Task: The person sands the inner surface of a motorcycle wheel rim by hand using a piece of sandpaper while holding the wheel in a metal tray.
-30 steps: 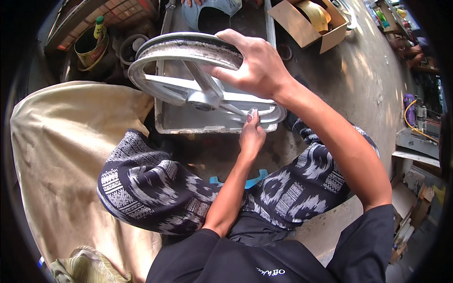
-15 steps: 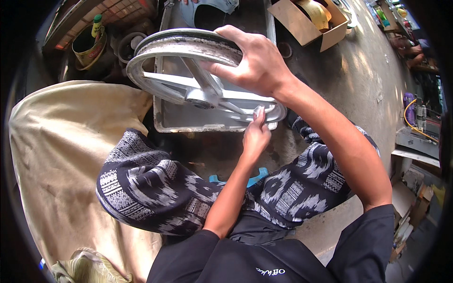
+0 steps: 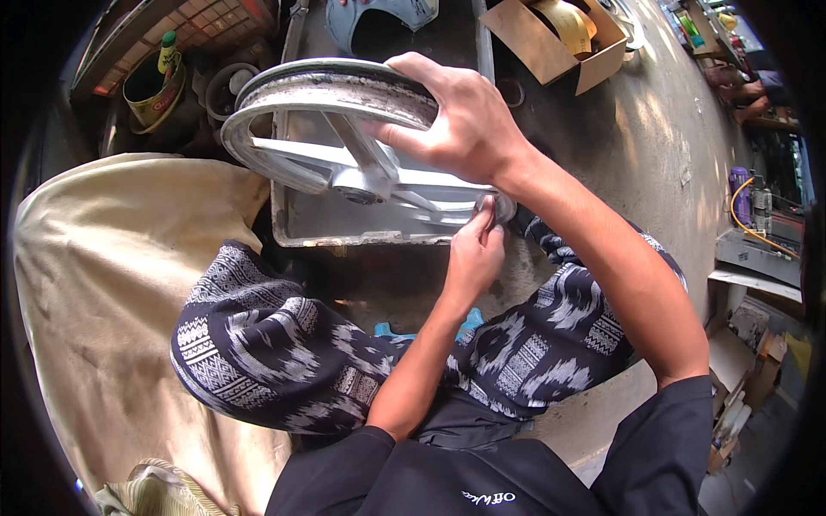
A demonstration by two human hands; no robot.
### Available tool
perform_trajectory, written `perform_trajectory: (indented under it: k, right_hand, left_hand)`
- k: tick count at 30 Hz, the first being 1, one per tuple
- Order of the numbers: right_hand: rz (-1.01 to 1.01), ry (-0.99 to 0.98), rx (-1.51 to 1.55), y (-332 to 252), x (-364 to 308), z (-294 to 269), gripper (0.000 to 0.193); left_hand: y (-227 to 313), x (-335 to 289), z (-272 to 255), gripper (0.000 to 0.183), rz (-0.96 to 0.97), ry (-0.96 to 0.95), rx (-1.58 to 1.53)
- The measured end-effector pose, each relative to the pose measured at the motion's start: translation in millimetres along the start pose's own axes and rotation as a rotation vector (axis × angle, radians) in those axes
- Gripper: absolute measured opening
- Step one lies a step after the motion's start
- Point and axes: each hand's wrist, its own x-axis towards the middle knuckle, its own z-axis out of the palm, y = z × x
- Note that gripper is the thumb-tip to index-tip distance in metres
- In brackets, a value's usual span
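A pale grey spoked motorcycle wheel (image 3: 368,168), bare of any tyre, is held tilted above a grey rectangular tub (image 3: 344,237). My right hand (image 3: 465,120) grips its upper right rim, thumb on the inner side and fingers over the dirty outer channel. At the lower right end of the wheel, my left hand (image 3: 478,251) is closed, fingertips and thumb pressed together against the rim. Something small and dark shows between those fingers, too hidden to name. The far stretch of rim behind my right hand and wrist is out of sight.
A light blue curved plastic panel (image 3: 383,19) lies at the tub's far end, with another person's fingertips at the top edge. An open cardboard box (image 3: 551,45) stands far right. Left are a bucket (image 3: 157,101) and a beige cover (image 3: 129,249). A small blue stool (image 3: 471,320) shows between my knees.
The wheel sits slightly lower and further left in the picture, as does the whole scene. My left hand has shifted right along the lower rim, its fingers turned more toward the rim's end.
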Motion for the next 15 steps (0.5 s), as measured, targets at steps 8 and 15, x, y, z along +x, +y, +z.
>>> perform_trajectory:
  k: [8,15]
  right_hand:
    - [-0.070,-0.013,-0.015,2,0,-1,0.058]
    - [-0.118,0.008,-0.011,-2,2,1,0.058]
  left_hand:
    - [-6,-1,7,0.061,-0.003,0.004,0.097]
    - [-58,15,1,0.064,0.218,0.105,0.341]
